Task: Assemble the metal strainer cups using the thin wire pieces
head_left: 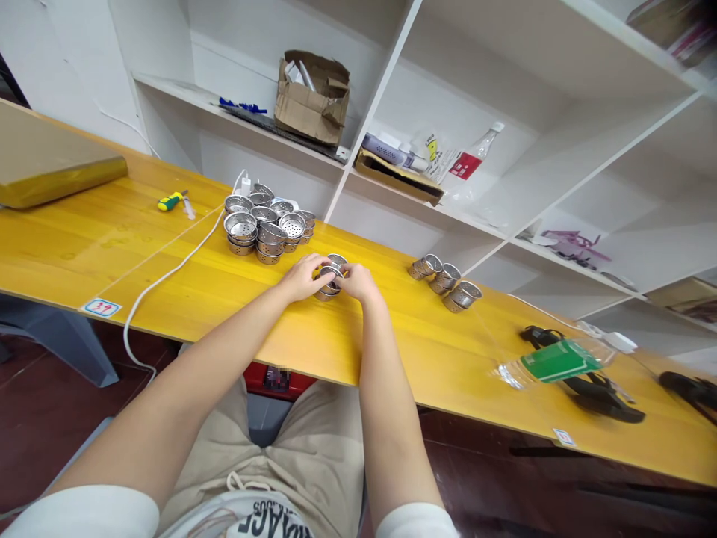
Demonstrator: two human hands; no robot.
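Observation:
Both my hands meet over a small stack of round metal strainer cups (330, 278) on the yellow wooden table (392, 344). My left hand (303, 277) curls its fingers round the left side of the cups. My right hand (358, 283) grips them from the right, fingers closed. A pile of several perforated metal cups (267, 223) stands to the left behind my hands. A row of three stacked cups lying on their sides (446, 281) rests to the right.
A white cable (168, 273) runs across the table's left. A yellow-green screwdriver (171, 200) and a gold box (50, 168) lie far left. A plastic bottle with green label (552, 362) and black straps (599, 392) lie right. White shelves behind hold a cardboard box (311, 96).

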